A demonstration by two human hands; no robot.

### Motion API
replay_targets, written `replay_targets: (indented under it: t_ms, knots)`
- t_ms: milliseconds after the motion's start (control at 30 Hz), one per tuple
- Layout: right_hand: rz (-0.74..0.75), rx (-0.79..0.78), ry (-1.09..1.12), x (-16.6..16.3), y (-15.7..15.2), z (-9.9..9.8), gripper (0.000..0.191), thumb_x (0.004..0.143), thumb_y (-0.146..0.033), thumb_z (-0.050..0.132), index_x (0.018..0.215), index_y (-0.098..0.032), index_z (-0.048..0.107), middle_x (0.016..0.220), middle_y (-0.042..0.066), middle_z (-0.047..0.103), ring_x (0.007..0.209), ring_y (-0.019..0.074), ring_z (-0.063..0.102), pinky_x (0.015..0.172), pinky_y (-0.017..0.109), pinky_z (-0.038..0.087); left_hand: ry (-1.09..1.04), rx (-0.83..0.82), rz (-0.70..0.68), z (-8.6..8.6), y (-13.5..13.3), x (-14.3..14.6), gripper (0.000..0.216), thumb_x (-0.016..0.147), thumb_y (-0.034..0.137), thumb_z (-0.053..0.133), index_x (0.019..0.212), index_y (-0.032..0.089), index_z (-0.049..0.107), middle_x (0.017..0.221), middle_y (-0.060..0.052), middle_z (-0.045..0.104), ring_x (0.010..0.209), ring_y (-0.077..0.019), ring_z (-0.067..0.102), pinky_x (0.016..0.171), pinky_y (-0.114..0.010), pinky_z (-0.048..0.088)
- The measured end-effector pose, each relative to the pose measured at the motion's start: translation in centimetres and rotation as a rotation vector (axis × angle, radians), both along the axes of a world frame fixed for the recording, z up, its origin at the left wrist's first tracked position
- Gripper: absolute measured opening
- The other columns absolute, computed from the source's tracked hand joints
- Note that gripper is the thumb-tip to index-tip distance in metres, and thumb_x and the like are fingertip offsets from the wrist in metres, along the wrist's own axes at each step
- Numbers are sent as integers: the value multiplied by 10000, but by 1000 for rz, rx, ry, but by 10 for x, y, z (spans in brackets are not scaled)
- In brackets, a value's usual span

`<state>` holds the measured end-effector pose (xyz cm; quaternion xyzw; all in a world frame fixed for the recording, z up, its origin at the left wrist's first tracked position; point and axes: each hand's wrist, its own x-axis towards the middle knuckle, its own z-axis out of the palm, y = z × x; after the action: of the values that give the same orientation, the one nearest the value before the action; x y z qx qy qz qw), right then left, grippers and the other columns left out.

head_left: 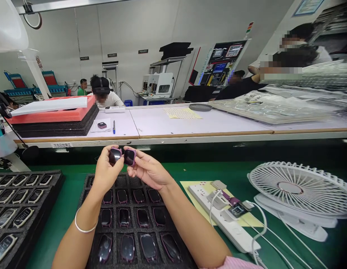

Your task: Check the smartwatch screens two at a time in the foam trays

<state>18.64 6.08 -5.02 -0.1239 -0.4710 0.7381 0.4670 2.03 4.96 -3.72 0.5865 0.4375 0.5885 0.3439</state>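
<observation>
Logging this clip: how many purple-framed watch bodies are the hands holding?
2: the left watch body in the left hand, the right watch body in the right hand, side by side above the foam tray. None seems hidden in either hand.

The left hand [106, 170] and right hand [149, 172] each grip a pink-framed smartwatch [115, 156], [129, 157], nearly touching, above a black foam tray [85, 209] of similar watches at lower centre of the frame
</observation>
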Motion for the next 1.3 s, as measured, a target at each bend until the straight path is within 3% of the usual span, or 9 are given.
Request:
replay_targets:
  t_ms: [200, 667, 1300]
  knots:
    - [-13, 17, 0, 4, -3, 4, 473, 840, -309, 758, 1287, -225, 626, 1159, 85, 693, 671, 115, 631, 649, 278, 523, 26, 19, -5, 7, -8, 4, 385, 722, 232, 671, 1095, 194, 583, 1032, -60, 681, 973, -203, 680, 867, -320, 504]
    - [-39, 40, 5, 4, -7, 6, 463, 801, -309, 789, 1238, -223, 663, 1081, 57, 691, 657, 122, 595, 646, 291, 518, 106, 42, 78, 7, -10, 7, 336, 736, 252, 659, 1062, 204, 593, 962, -32, 665, 876, -181, 655, 822, -299, 479]
    - [-26, 49, -3, 5, -7, 5, 486, 809, -334, 776, 1263, -221, 643, 1077, 65, 672, 677, 126, 581, 655, 296, 507, 21, 16, 13, 6, -11, 8, 358, 732, 268, 666, 1076, 203, 592, 988, -39, 655, 905, -182, 646, 839, -297, 489]
